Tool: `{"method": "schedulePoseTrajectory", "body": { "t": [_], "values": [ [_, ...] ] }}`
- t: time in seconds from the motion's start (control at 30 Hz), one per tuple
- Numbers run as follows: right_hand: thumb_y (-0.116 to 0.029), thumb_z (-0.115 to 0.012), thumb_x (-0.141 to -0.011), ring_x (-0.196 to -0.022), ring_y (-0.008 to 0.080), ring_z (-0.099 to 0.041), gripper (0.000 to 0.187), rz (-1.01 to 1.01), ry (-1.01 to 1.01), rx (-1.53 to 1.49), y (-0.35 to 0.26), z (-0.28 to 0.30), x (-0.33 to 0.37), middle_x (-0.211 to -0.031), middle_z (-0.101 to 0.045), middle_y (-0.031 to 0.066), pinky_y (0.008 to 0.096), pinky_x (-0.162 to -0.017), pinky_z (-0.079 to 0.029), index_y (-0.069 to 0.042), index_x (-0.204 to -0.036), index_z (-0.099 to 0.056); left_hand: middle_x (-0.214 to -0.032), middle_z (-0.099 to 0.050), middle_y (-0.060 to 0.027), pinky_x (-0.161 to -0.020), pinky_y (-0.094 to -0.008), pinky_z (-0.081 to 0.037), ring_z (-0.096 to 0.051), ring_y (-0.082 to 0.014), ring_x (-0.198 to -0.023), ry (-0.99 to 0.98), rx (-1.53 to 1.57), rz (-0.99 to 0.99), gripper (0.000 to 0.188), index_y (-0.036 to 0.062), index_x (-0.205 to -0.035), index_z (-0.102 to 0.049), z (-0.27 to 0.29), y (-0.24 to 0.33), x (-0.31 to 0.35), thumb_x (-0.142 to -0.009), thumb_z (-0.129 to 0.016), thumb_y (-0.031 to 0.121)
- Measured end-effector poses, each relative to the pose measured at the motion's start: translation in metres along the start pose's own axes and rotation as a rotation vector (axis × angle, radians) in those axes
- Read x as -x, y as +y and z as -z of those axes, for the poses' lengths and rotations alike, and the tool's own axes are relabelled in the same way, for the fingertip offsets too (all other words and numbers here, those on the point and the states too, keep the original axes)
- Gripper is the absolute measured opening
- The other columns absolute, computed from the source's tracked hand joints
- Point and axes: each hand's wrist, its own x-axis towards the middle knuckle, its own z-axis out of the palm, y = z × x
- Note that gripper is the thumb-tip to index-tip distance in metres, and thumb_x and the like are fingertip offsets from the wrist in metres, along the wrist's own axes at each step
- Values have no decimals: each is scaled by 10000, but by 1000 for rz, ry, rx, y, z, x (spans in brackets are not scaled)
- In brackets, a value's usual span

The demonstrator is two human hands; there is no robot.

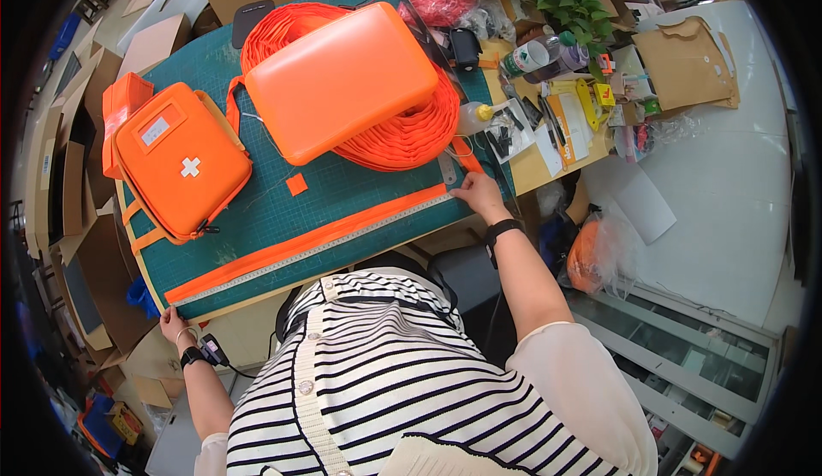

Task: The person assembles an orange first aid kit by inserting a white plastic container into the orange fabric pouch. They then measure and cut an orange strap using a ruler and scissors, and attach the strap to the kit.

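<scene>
A flat orange webbing strip (308, 242) runs across the green cutting mat (342, 187), nearly parallel to the table's front edge. Along its near side lies a white measuring tape (321, 253) with fine markings, stretched straight. My left hand (174, 325) is at the tape's left end, just off the mat's front left corner, with fingers pinched on it. At the other end, my right hand (481, 197) pinches the tape beside the strip's right end. The fingertips partly hide both tape ends. A small orange square (296, 185) lies loose above the strip.
An orange first-aid case (182, 163) stands at the left. Behind the strip, a large orange case (342, 82) rests on coiled orange webbing (402, 142). A yellow-capped bottle (473, 118), a metal ruler (447, 169) and a leafy plant (569, 5) are toward the right.
</scene>
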Motion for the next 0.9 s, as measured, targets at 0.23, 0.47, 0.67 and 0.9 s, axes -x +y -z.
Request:
{"method": "schedulePoseTrajectory", "body": {
  "t": [0.23, 0.47, 0.67, 0.9],
  "values": [
    [-285, -807, -645, -624, 272, -610, 323, 52, 54, 3, 0, -1, 2, -659, -624, 113, 365, -597, -477, -31, -672, -610, -797, -594, -13, -477, -240, -392, -491, -88, -585, 27, 25, 1, 135, 59, -894, -605, -2, -5, -1, -835, -688, 147],
    [-308, -805, -631, -634, 300, -609, 331, 80, 48, 16, 5, -3, -3, -626, -607, 122, 394, -592, -467, -52, -652, -597, -730, -611, -30, -513, -258, -434, -521, -108, -594, 60, -69, -97, 130, 27, -890, -644, -2, -14, -9, -808, -703, 110],
    [-289, -805, -635, -610, 281, -574, 349, 147, 49, 33, 14, -5, -8, -632, -589, 134, 373, -577, -442, -27, -667, -577, -657, -624, -39, -526, -286, -462, -550, -121, -569, 83, -208, -51, 145, 9, -783, -698, -1, 0, 5, -762, -702, 153],
    [-164, -781, -681, -530, 137, -486, 276, 217, -7, -69, 33, -7, -17, -570, -538, 57, 301, -512, -386, -17, -653, -550, -675, -603, -57, -473, -261, -469, -581, -133, -521, 113, 5, 11, 117, 16, -800, -585, -9, 31, 43, -763, -670, 87]
  ]
}}
